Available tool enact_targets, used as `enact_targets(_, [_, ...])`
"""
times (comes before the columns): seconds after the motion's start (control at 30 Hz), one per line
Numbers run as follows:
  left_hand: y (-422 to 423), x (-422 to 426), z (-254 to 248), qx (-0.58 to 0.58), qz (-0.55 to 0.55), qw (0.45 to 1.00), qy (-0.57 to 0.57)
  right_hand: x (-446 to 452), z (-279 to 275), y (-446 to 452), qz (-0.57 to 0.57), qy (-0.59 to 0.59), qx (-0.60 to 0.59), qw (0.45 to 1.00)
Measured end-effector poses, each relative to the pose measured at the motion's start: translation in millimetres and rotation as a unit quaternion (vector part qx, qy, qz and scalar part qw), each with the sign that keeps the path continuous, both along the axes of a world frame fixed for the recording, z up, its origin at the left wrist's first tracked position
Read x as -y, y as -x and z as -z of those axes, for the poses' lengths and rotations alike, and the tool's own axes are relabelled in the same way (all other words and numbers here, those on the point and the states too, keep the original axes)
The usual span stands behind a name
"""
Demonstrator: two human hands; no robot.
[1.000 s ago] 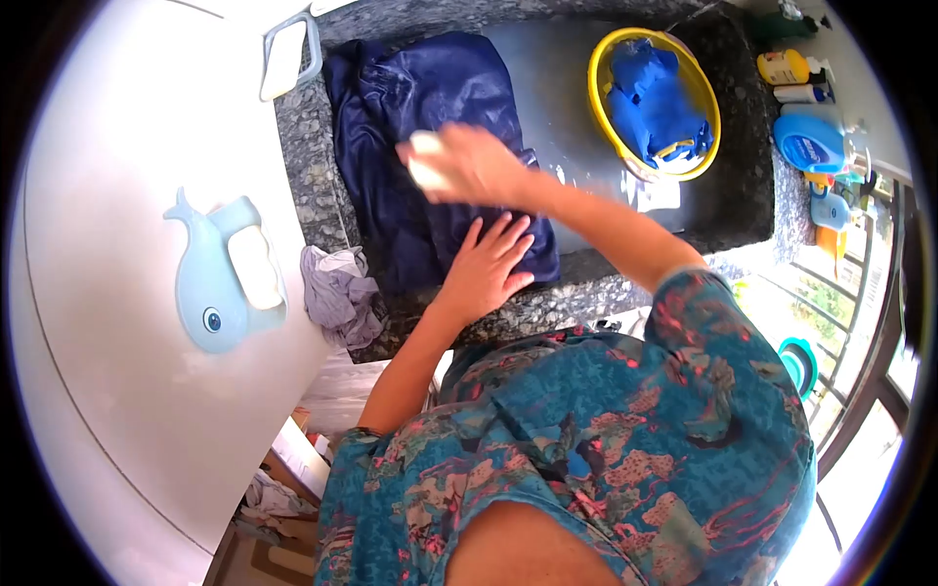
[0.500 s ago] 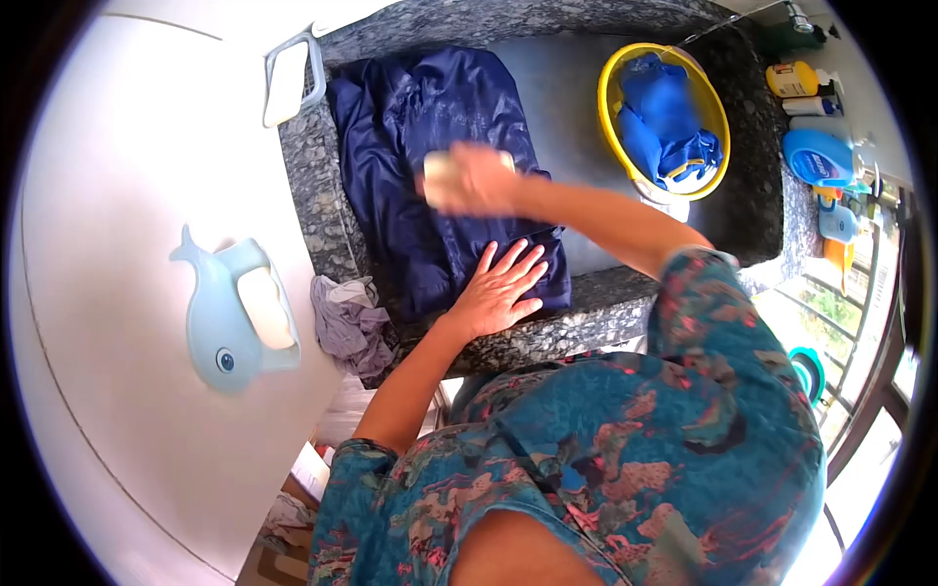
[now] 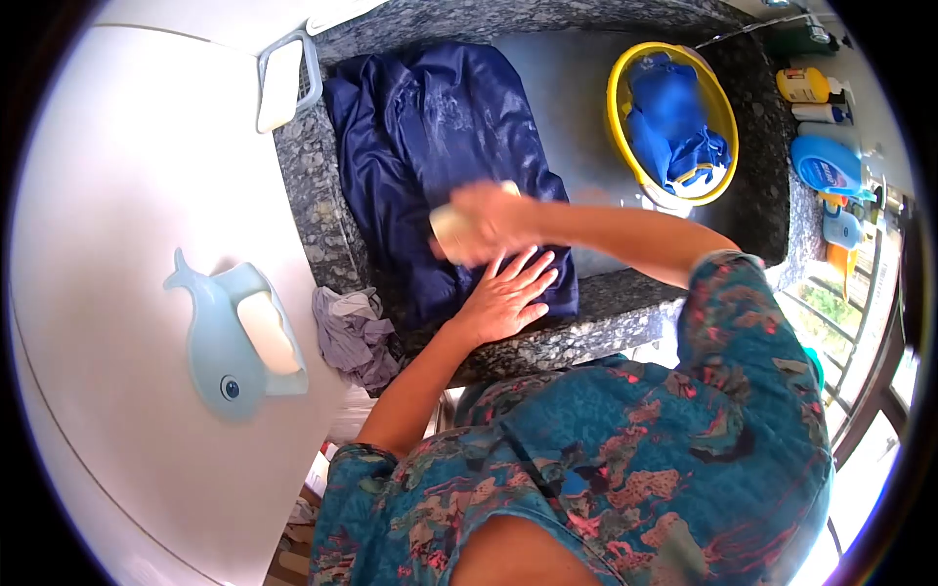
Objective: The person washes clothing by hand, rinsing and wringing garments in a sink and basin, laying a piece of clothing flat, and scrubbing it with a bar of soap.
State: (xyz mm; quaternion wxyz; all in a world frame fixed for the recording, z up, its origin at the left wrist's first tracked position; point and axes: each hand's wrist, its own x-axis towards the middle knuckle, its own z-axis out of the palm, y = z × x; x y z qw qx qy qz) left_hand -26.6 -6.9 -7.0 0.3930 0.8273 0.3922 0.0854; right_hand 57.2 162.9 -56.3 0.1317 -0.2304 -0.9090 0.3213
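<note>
A navy garment (image 3: pixel 469 127) of shiny, wrinkled fabric lies spread over the dark stone edge and into the sink, with whitish soapy streaks on its upper part. My right hand (image 3: pixel 493 225), blurred by motion, is closed around a cream oblong block (image 3: pixel 449 232) and presses it on the fabric. The block shows at both sides of the hand; its underside is hidden, and I cannot tell whether it is soap or a brush. Just below, my left hand (image 3: pixel 505 298) lies flat with spread fingers on the garment's near edge.
A yellow-rimmed basin (image 3: pixel 733 127) holding blue clothing stands in the sink (image 3: pixel 576 107) at right. Bottles, including a blue one (image 3: pixel 826 164), line the right side. A crumpled grey cloth (image 3: pixel 354 337) hangs at the counter corner. Left are a whale-shaped soap holder (image 3: pixel 223 342) and a grey dish (image 3: pixel 311 73).
My right hand has moved down and slightly right over the garment with the cream block, closer to my left hand. My left hand stays flat on the fabric; the view has shifted slightly.
</note>
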Motion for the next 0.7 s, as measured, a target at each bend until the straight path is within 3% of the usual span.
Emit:
enact_targets(0.03, [-1,0,1,0.080,-0.032,0.994,0.067,16,-6,-12,-0.035,0.051,-0.010,0.998])
enact_targets(0.07, [0,0,1,0.009,-0.002,1.000,0.005,11,-7,-14,-0.062,0.084,-0.003,0.995])
enact_targets(0.13, [-1,-1,0,-0.005,-0.004,1.000,-0.012,-51,0,10,0.025,-0.024,0.051,0.998])
enact_targets(0.17, [-2,0,2,-0.010,-0.008,1.000,-0.013,-88,28,24,0.057,-0.289,0.020,0.956])
enact_targets(0.23, [-2,-3,1,-0.013,-0.008,1.000,-0.010,-130,49,54,0.207,-0.267,0.080,0.938])
enact_targets(0.33, [-2,-4,-4,-0.015,-0.006,1.000,-0.001,-107,36,59,0.258,-0.205,0.119,0.937])
enact_targets(0.4, [-2,-3,-2,-0.008,-0.004,1.000,-0.004,-49,13,25,0.058,-0.265,0.038,0.962])
enact_targets(0.43, [-2,-3,-1,-0.005,-0.001,1.000,-0.001,-15,-20,4,-0.043,-0.212,0.054,0.975])
enact_targets(0.47, [-2,-3,0,-0.003,0.001,1.000,0.002,12,-16,-12,0.012,0.068,0.008,0.998])
enact_targets(0.53, [-2,-2,2,0.005,0.000,1.000,-0.003,-1,-41,-11,-0.091,0.079,0.118,0.986])
enact_targets(0.6, [-2,-5,-3,0.008,-0.012,1.000,-0.015,-54,12,13,-0.045,-0.091,-0.038,0.994])
enact_targets(0.63, [-3,-6,-2,0.010,-0.014,1.000,-0.015,-85,20,31,0.031,-0.213,0.031,0.976])
enact_targets(0.7, [-1,-7,-5,0.011,-0.011,1.000,-0.010,-137,62,65,0.191,-0.253,0.062,0.947])
